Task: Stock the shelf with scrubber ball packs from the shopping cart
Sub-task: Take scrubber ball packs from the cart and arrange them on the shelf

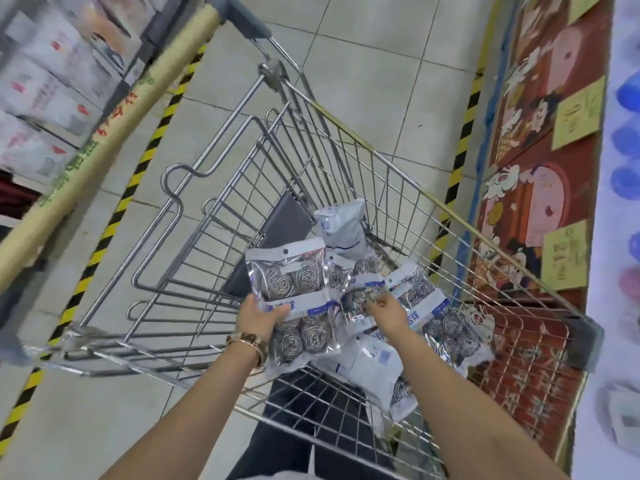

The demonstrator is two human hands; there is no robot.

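- Two bare forearms reach from the bottom edge of the frame into the cart [398, 169]. A watch [247, 341] sits on the left wrist.
- The left hand [258, 315], just left of centre, grips a scrubber pack [287, 271] by its left edge at the blue-and-white label band, with the thumb on top. The pack is tipped up off the heap, and its header points toward the top of the frame.
- The right hand [384, 308], at centre, shows its back. Its fingers bend down onto a second pack [358, 301] in the heap, and I cannot tell whether they have closed on it.
- The other packs [429, 306] lie overlapping in the lower right part of the basket, against the right wire wall.
- One white pack [343, 226] lies back-side up higher in the frame, just beside the grey seat flap [287, 216].
- The left part of the basket is bare wire, with the tiles showing through it.
- Dark trousers [311, 427] show through the wire near the bottom centre.
- The cart's grey handle [242, 12] is at the top centre.
- The tiled floor [363, 64] lies open from the top centre downward, between two yellow-and-black stripes, one on the left [138, 174] and one on the right.
- The shelf [104, 133] crosses the upper left on a diagonal with a beige front edge. Blurred white boxes [41, 81] stand on it, and a strip of floor separates it from the cart's left rim.
- A red display [540, 220] with yellow price cards [578, 112] runs down the right side, near the cart's right rim.
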